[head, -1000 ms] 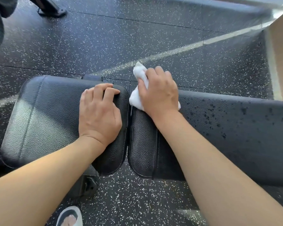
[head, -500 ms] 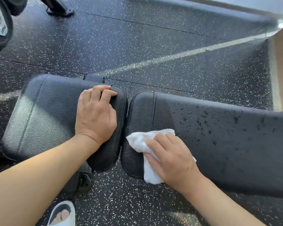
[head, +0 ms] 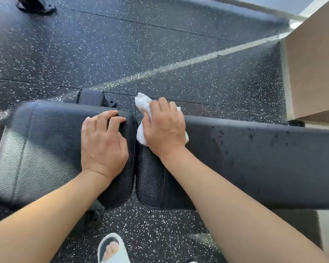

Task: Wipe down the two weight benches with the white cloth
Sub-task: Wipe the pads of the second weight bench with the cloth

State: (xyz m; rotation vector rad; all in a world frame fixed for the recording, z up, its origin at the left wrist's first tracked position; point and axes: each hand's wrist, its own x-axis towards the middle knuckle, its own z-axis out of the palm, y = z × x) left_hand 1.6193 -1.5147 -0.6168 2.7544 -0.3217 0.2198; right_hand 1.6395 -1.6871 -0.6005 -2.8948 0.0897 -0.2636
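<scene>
A black padded bench runs across the view in two parts: a seat pad (head: 36, 152) on the left and a long back pad (head: 254, 168) on the right, dotted with wet droplets. My left hand (head: 103, 143) rests on the seat pad near the gap, its fingertips curled over the far edge. My right hand (head: 163, 126) grips the crumpled white cloth (head: 143, 105) and presses it on the far left corner of the back pad. Part of the cloth sticks out beyond my fingers.
Black speckled rubber floor (head: 160, 44) lies all around, crossed by a pale line. A beige box or wall (head: 315, 69) stands at the right. The bench's frame bracket (head: 93, 98) shows behind the seat pad. My foot in a white slipper (head: 110, 249) is below the bench.
My right hand has swept the cloth from the near edge of the back pad up to its far corner. My left hand has stayed on the seat pad.
</scene>
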